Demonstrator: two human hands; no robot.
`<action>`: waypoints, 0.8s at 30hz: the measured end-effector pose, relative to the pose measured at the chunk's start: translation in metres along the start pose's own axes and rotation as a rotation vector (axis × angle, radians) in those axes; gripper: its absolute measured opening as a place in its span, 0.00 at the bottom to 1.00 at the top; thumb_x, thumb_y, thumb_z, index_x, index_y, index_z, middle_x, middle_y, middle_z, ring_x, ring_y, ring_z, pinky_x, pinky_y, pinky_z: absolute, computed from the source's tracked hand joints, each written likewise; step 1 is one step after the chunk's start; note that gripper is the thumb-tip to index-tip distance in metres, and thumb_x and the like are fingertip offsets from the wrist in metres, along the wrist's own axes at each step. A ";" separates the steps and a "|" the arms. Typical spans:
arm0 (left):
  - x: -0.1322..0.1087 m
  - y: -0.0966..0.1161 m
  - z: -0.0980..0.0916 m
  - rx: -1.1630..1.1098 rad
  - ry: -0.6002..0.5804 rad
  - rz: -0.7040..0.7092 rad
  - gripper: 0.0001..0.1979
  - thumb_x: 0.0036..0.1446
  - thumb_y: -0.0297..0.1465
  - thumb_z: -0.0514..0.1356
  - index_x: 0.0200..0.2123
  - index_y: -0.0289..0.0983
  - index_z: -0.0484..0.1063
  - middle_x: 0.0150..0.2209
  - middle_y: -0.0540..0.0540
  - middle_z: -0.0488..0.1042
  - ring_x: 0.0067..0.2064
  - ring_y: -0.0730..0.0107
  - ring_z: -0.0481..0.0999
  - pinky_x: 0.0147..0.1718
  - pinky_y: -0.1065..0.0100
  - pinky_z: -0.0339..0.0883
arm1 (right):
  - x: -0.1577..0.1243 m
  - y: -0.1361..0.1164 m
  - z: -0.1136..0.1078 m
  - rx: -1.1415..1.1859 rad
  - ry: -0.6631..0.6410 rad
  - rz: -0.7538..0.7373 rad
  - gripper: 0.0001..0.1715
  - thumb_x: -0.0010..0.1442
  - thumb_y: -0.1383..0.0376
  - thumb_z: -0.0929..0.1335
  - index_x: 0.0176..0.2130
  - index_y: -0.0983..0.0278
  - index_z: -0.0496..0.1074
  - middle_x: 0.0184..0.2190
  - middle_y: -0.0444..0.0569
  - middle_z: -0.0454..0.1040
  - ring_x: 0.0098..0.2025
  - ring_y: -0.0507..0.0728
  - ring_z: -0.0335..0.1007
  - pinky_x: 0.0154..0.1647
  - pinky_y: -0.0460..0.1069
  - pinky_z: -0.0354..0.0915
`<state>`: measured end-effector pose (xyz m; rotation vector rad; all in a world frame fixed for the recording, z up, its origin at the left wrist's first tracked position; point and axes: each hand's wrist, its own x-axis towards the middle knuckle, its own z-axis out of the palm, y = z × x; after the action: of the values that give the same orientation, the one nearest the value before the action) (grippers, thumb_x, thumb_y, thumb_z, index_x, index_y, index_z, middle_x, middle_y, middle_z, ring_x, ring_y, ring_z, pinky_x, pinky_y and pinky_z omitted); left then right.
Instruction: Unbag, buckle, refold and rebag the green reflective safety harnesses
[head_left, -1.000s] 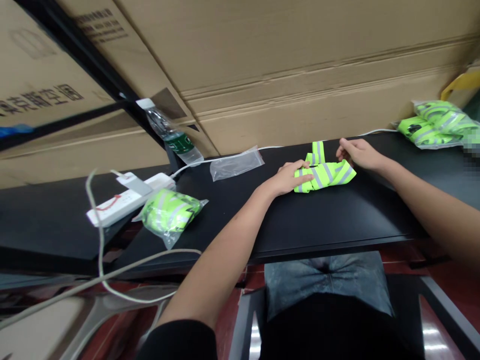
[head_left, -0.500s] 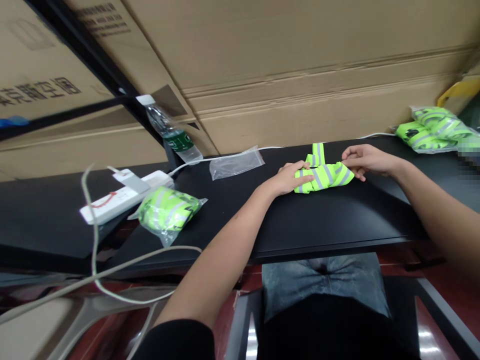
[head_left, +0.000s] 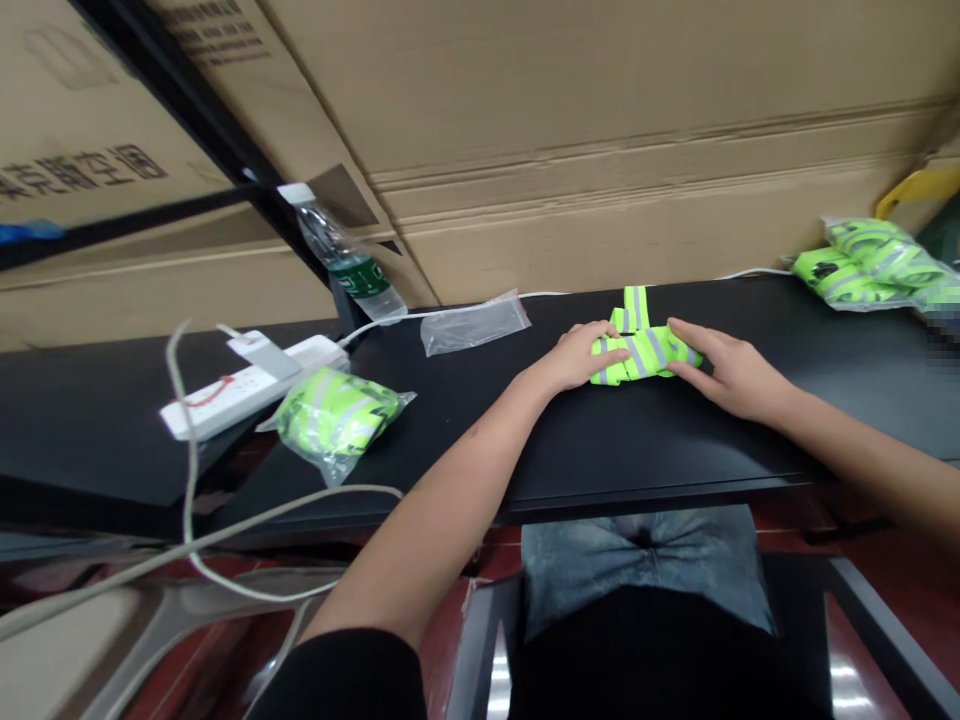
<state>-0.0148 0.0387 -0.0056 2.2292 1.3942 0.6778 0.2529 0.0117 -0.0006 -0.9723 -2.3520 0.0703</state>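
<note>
Neon-yellow hi-vis vest [head_left: 645, 352], folded into a bundle crossed by grey reflective strips, lies at 12 o'clock on a black desk [head_left: 675, 440]. Left hand [head_left: 581, 357] rests flat on its left end, fingers close together; right hand [head_left: 731, 375] presses its right end, fingers slightly spread, neither hand pinching. At 9 o'clock from the bundle lie a bagged vest [head_left: 334, 420], a flat clear plastic bag [head_left: 474, 325] and a white power strip [head_left: 240, 390]; more bagged vests [head_left: 862, 265] sit at 3 o'clock.

Right hand [head_left: 731, 375] swung round, now flat on end of folded reflective vest [head_left: 646, 352]
</note>
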 end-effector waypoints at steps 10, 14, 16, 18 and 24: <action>-0.002 0.004 -0.006 0.087 -0.058 0.065 0.17 0.65 0.43 0.56 0.51 0.41 0.72 0.49 0.43 0.76 0.51 0.56 0.72 0.51 0.58 0.65 | 0.006 0.015 0.010 0.115 -0.251 -0.069 0.35 0.72 0.55 0.58 0.72 0.62 0.49 0.74 0.55 0.46 0.74 0.67 0.42 0.73 0.68 0.50; -0.001 0.004 -0.004 0.120 -0.049 0.080 0.16 0.65 0.41 0.57 0.51 0.41 0.73 0.51 0.44 0.74 0.54 0.57 0.70 0.55 0.58 0.63 | 0.016 0.019 0.014 0.122 -0.315 -0.132 0.38 0.72 0.53 0.59 0.73 0.63 0.48 0.74 0.55 0.48 0.75 0.66 0.39 0.73 0.67 0.48; -0.001 0.005 -0.004 0.142 -0.014 0.070 0.17 0.64 0.41 0.59 0.50 0.39 0.75 0.54 0.41 0.70 0.56 0.56 0.68 0.58 0.57 0.60 | 0.018 0.021 0.015 0.100 -0.332 -0.150 0.40 0.71 0.51 0.60 0.73 0.65 0.47 0.73 0.58 0.49 0.75 0.67 0.39 0.73 0.67 0.49; -0.003 0.007 -0.004 0.195 0.038 0.063 0.18 0.63 0.43 0.61 0.50 0.39 0.76 0.52 0.40 0.68 0.55 0.55 0.66 0.58 0.57 0.61 | 0.019 0.022 0.016 0.083 -0.317 -0.155 0.41 0.69 0.49 0.62 0.72 0.66 0.51 0.72 0.61 0.51 0.74 0.69 0.44 0.72 0.67 0.51; -0.015 0.029 -0.002 0.382 0.126 0.059 0.17 0.67 0.43 0.57 0.49 0.36 0.74 0.41 0.44 0.71 0.44 0.61 0.73 0.47 0.62 0.69 | 0.025 0.025 0.015 0.121 -0.269 -0.128 0.35 0.68 0.48 0.62 0.66 0.64 0.63 0.61 0.63 0.64 0.62 0.70 0.65 0.64 0.65 0.64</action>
<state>-0.0016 0.0133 0.0106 2.5660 1.6403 0.6227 0.2465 0.0486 -0.0072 -0.7935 -2.6146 0.3068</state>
